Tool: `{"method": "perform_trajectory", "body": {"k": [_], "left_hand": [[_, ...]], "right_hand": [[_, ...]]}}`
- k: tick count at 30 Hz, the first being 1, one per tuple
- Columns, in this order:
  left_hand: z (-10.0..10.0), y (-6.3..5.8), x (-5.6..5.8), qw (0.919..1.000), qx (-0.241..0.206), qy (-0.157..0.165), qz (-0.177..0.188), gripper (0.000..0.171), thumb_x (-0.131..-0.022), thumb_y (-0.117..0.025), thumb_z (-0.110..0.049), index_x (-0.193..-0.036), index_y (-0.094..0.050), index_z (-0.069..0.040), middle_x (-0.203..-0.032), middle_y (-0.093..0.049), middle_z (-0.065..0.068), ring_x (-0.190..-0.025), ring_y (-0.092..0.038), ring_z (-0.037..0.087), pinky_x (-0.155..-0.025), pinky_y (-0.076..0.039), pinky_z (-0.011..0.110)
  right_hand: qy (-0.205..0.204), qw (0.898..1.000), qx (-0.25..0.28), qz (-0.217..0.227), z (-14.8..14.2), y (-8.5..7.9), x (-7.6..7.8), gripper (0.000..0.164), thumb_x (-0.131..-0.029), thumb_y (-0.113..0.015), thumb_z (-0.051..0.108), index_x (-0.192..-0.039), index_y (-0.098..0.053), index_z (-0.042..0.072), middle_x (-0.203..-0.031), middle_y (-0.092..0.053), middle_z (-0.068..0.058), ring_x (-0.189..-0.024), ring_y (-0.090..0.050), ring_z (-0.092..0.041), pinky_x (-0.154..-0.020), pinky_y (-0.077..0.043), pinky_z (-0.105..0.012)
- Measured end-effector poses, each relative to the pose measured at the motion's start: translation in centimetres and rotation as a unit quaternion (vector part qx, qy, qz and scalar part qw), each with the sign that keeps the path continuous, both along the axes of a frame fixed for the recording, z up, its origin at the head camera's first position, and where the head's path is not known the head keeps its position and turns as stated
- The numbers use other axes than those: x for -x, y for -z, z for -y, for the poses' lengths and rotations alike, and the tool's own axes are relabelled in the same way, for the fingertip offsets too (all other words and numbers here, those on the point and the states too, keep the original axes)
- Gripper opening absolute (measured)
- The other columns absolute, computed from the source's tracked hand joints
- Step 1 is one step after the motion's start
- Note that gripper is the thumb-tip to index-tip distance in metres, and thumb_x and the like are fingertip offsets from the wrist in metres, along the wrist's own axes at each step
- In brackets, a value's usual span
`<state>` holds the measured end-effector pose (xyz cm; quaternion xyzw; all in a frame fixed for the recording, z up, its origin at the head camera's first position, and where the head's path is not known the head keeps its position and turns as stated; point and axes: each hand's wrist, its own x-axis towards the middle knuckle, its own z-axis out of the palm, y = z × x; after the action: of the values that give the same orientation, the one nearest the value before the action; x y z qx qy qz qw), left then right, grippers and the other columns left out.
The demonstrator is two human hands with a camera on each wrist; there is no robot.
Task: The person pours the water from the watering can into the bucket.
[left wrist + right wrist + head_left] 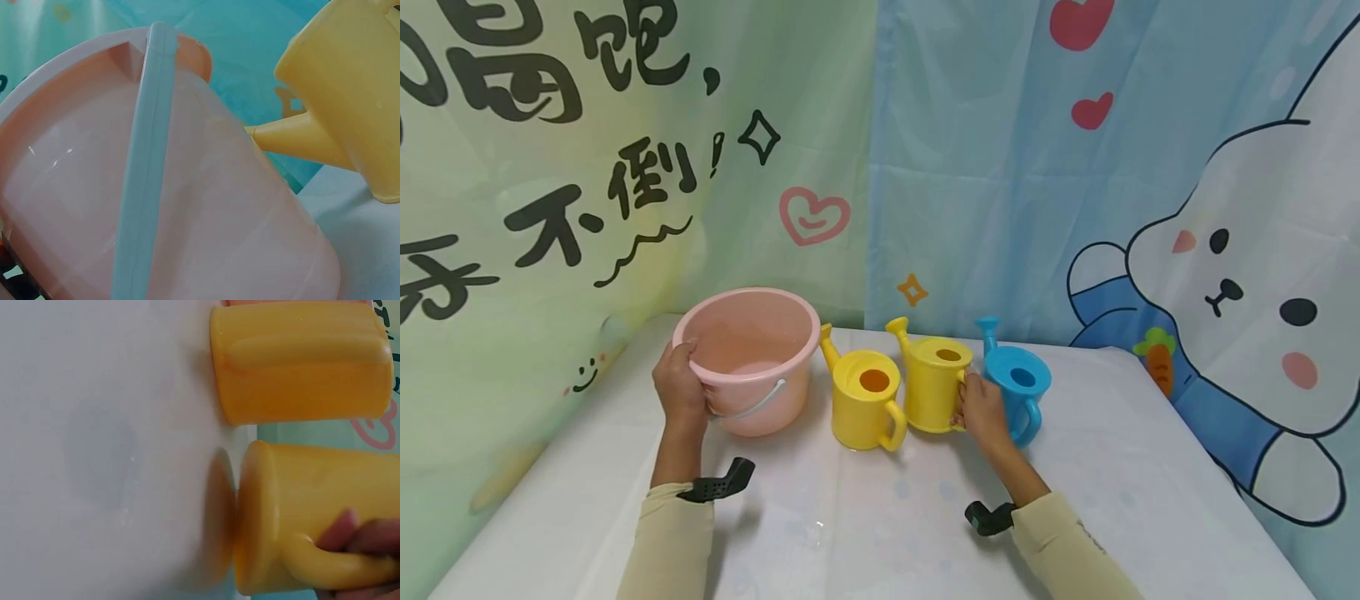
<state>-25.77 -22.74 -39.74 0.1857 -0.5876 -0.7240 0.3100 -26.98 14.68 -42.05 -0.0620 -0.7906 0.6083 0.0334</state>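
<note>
A pink bucket point(786, 400) with a pale handle point(142, 169) stands at the left, tilted a little. My left hand point(681, 387) grips its rim, thumb over the edge. My right hand point(983, 407) holds the handle of one yellow watering can point(931, 398); fingers point(369, 537) curl round that handle in the right wrist view. Whether its base touches the table cannot be told. Between bucket and held can is another yellow watering can point(853, 417), its spout close to the bucket. Just right of my right hand is a blue watering can point(1017, 371), partly covered by it.
All of these are on a table with a white cover point(850, 533). Behind it hangs a printed cloth point(970, 225) with hearts, writing and a cartoon rabbit point(1240, 333). A black wrist camera point(718, 482) sits on the left wrist, another camera point(988, 518) on the right.
</note>
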Motion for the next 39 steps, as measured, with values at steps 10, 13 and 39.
{"method": "perform_trajectory", "body": {"k": [10,13,39], "left_hand": [[0.0,0.4,-0.2,0.9999,0.000,0.007,0.012,0.034,-0.088,-0.044,-0.022,-0.113,-0.059,-0.005,-0.114,-0.055,0.010,-0.101,-0.049,0.026,-0.088,-0.036,0.036],[-0.1,0.7,-0.3,0.9997,0.008,0.007,0.022,0.034,-0.087,-0.044,-0.022,-0.112,-0.059,-0.004,-0.113,-0.055,0.012,-0.100,-0.049,0.027,-0.084,-0.038,0.033],[0.2,0.1,-0.1,0.9999,-0.006,0.008,0.011,0.035,-0.087,-0.046,-0.025,-0.112,-0.059,-0.005,-0.114,-0.055,0.012,-0.102,-0.049,0.027,-0.086,-0.037,0.035]], "right_hand": [[-0.168,0.986,-0.006,0.010,-1.6,0.5,-1.6,0.050,-0.095,-0.020,0.041,-0.081,-0.040,-0.002,-0.066,-0.043,-0.014,-0.071,-0.052,-0.032,-0.070,-0.045,-0.034],[-0.218,0.976,0.003,0.004,-2.2,0.8,-2.1,0.049,-0.095,-0.020,0.040,-0.083,-0.039,-0.004,-0.068,-0.043,-0.017,-0.073,-0.051,-0.035,-0.071,-0.042,-0.036],[-0.217,0.976,-0.008,0.012,-4.5,2.0,-2.9,0.052,-0.095,-0.023,0.042,-0.093,-0.044,-0.006,-0.096,-0.048,-0.021,-0.096,-0.047,-0.029,-0.089,-0.034,-0.039]]}}
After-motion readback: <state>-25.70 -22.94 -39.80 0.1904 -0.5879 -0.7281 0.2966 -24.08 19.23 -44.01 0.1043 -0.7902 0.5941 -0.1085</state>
